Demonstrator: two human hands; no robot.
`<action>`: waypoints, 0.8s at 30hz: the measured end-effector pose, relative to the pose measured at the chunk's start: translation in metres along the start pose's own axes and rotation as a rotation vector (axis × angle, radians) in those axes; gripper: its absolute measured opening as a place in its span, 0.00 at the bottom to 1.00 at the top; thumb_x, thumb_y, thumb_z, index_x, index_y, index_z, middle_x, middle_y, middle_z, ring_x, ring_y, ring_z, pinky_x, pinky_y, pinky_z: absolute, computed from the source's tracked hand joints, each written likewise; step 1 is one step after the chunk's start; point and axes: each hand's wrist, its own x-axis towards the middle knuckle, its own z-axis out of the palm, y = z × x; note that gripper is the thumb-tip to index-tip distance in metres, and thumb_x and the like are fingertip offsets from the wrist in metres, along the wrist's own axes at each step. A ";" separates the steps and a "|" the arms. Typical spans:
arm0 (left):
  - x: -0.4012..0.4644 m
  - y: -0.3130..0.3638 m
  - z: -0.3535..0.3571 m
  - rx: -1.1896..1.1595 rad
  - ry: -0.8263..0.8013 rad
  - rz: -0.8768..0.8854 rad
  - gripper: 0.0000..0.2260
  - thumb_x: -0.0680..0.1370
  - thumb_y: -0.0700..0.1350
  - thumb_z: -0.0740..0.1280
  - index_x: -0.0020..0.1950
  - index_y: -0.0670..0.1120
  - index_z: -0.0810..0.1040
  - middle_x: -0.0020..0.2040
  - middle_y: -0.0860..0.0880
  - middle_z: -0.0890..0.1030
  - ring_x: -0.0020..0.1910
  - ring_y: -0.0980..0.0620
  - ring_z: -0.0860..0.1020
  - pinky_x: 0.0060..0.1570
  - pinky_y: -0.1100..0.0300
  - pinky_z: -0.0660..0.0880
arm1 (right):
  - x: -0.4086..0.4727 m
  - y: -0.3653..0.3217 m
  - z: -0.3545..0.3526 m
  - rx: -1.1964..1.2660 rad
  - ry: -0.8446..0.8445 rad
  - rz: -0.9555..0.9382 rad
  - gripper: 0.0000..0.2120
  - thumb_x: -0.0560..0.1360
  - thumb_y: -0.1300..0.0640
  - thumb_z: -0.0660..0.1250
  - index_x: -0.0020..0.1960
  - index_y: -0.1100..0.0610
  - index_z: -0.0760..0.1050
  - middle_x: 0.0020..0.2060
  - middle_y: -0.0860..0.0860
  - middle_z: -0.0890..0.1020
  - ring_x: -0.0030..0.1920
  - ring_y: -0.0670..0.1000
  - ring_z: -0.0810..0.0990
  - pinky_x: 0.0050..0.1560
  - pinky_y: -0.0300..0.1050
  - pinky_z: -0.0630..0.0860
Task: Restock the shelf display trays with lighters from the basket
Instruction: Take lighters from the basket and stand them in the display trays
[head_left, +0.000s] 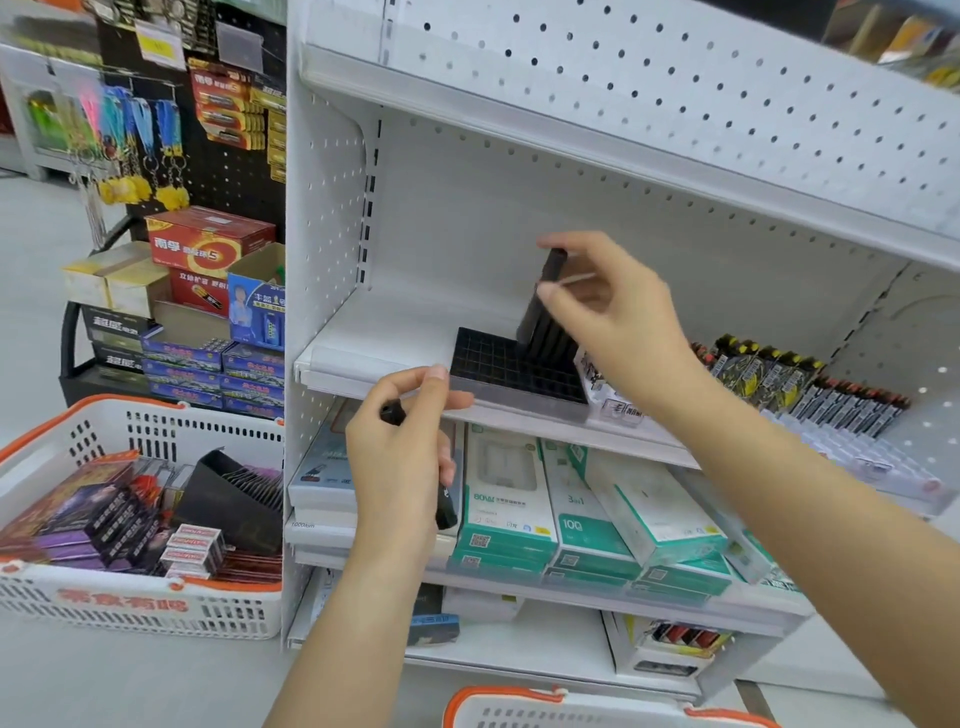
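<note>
In the head view, the right hand (613, 306) is pinching a dark lighter (551, 270) by its top, thumb and fingers curled around it, and holding it above the black grid tray (498, 364) sitting on the white shelf (374, 332). A short row of dark lighters (545, 332) is already standing at the tray's back right corner (most cells are showing bare). The left hand (402, 457) is hovering in front of the shelf edge, fingers curled around more dark lighters (447, 506), one end poking out by the thumb. The basket (104, 597) is sitting on the floor to the left, holding a dark box and printed packs.

The risks, as I judge them: the held lighter is coming in close beside the standing row, so a knock could be toppling neighbours across the bare cells. A tilted entry could be jamming it across a cell wall. The left hand's bundle is looking loosely gripped, so one could be slipping to the floor.
</note>
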 end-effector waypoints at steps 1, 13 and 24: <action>0.002 -0.001 -0.002 -0.010 0.005 -0.022 0.04 0.79 0.44 0.66 0.46 0.45 0.77 0.37 0.49 0.83 0.21 0.55 0.64 0.20 0.64 0.64 | 0.010 0.003 0.000 0.006 0.011 0.033 0.14 0.77 0.60 0.66 0.60 0.49 0.75 0.45 0.44 0.79 0.46 0.40 0.78 0.50 0.27 0.71; 0.008 -0.002 -0.004 -0.065 0.000 -0.108 0.02 0.78 0.42 0.67 0.46 0.44 0.78 0.29 0.52 0.77 0.21 0.56 0.64 0.19 0.65 0.63 | 0.045 0.034 0.019 -0.347 -0.230 0.047 0.13 0.79 0.56 0.62 0.62 0.49 0.74 0.55 0.49 0.79 0.48 0.51 0.72 0.47 0.39 0.66; 0.006 -0.005 0.000 -0.100 0.002 -0.132 0.03 0.78 0.42 0.67 0.46 0.44 0.78 0.28 0.51 0.74 0.21 0.56 0.64 0.18 0.65 0.64 | 0.052 0.037 0.021 -0.471 -0.265 0.018 0.14 0.80 0.56 0.59 0.63 0.51 0.77 0.59 0.53 0.77 0.60 0.54 0.73 0.58 0.41 0.67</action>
